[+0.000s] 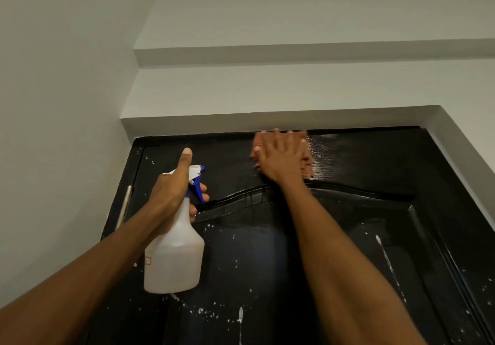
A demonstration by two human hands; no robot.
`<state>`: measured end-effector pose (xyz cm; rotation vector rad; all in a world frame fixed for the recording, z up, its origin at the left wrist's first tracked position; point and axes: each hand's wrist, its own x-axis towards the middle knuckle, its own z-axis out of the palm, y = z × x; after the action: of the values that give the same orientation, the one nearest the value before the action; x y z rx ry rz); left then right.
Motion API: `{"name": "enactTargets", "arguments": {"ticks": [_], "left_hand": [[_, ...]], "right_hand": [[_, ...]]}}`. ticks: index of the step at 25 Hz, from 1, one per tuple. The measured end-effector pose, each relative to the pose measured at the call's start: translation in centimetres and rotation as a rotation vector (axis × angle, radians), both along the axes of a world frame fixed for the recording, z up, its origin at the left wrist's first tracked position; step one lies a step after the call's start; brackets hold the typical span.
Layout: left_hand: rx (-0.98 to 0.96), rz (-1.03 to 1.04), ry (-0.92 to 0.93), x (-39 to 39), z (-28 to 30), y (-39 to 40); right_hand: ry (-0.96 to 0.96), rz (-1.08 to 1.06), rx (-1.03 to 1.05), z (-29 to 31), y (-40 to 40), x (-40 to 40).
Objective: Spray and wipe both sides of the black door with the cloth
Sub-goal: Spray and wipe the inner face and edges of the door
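The view looked up at the top of the black door [334, 210], which filled the lower half of the picture under white walls [53, 77] and a stepped white ceiling [294, 18]. The door was glossy, with a raised arched moulding [241, 194] running across it below the top rail. White droplets and a few long drips [385, 253] speckled its lower panels, and a wet sheen showed on the top rail to the right of the cloth.

The right hand [281, 157] was raised to the top rail of the door, close under the upper edge of the frame. Its fingers were spread out flat and pressed the cloth [308, 165] against the door surface. The cloth was orange-pink and mostly hidden beneath the palm, with its edges showing to the left, above the fingertips, and down the right side of the hand.

The left hand [174, 186] gripped the spray bottle [174, 259] by its neck, fingers curled around the blue trigger [197, 186], thumb pointing up along the back of the white spray head. The bottle was translucent white with a small label near its base, held roughly upright in front of the door's left part, nozzle aimed at the door. A metal hinge [126, 202] showed on the door's left edge, beside the left wrist.
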<state>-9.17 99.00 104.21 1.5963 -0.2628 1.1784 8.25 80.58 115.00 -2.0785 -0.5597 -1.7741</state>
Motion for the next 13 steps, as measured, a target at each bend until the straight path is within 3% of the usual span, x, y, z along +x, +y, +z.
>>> {"name": "enactTargets", "arguments": {"ticks": [2, 4, 9, 11, 13], "left_hand": [[0.001, 0.003, 0.004, 0.5, 0.0, -0.6], [-0.011, -0.014, 0.005, 1.4, 0.0, -1.2], [-0.071, -0.021, 0.003, 2.4, 0.3, -0.7], [-0.071, 0.002, 0.008, 2.2, 0.2, 0.2], [-0.075, 0.050, 0.007, 1.6, -0.2, 1.3]], "right_hand": [[-0.077, -0.059, -0.388, -0.7, 1.8, -0.6], [-0.136, -0.088, -0.466, -0.6, -0.2, 0.3], [0.044, 0.009, 0.328, -0.8, -11.5, 3.9], [0.116, 0.015, 0.497, -1.5, -12.4, 4.1], [0.121, 0.016, 0.528, -1.7, -10.1, 3.4]]}}
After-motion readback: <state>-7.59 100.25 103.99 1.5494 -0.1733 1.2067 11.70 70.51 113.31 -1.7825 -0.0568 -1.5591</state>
